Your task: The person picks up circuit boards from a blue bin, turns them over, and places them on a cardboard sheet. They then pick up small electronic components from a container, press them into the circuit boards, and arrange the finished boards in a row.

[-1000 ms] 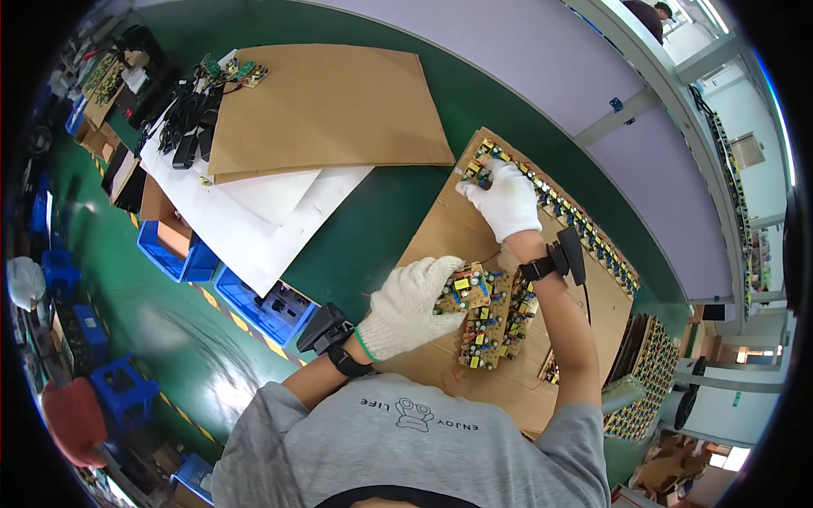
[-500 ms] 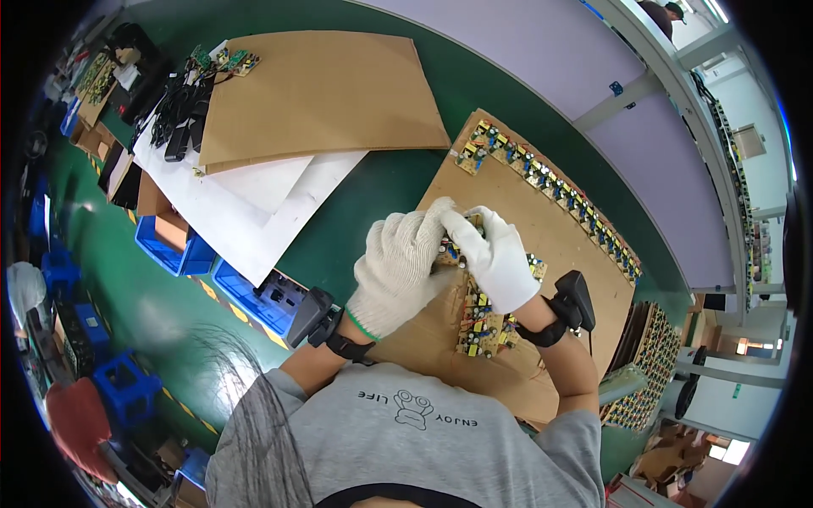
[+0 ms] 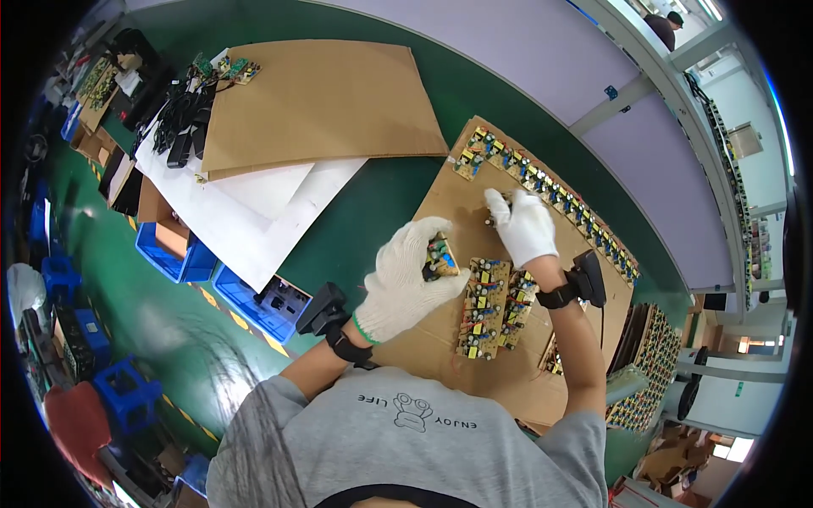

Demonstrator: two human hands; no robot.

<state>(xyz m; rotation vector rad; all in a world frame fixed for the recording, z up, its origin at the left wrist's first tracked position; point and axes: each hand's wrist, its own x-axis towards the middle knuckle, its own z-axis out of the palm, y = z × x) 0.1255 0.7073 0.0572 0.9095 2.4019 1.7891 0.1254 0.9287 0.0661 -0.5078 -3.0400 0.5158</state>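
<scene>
My left hand [image 3: 408, 275], in a cream knitted glove, grips a small yellow circuit board [image 3: 441, 256] crowded with components, held between thumb and fingers above the cardboard. My right hand [image 3: 523, 230], in a white glove, is a little farther off and to the right. Its fingers pinch a small board piece [image 3: 490, 222], mostly hidden by the glove. Nearer me on the cardboard sheet [image 3: 440, 332] lie joined panels of circuit boards [image 3: 483, 309]. Along the sheet's far right edge runs a long row of single circuit boards [image 3: 555, 188].
Another cardboard sheet [image 3: 326, 106] lies over white paper [image 3: 246, 224] on the green table. Black cables [image 3: 182, 118] are heaped at its left. Blue bins [image 3: 254, 303] stand by the table's left edge. Stacked board panels [image 3: 648, 372] sit at the right, beside a purple partition [image 3: 648, 161].
My hands, together half a second ago, have parted. The right moved away and to the right with a piece at its fingertips; the left keeps a circuit board, now plainly visible.
</scene>
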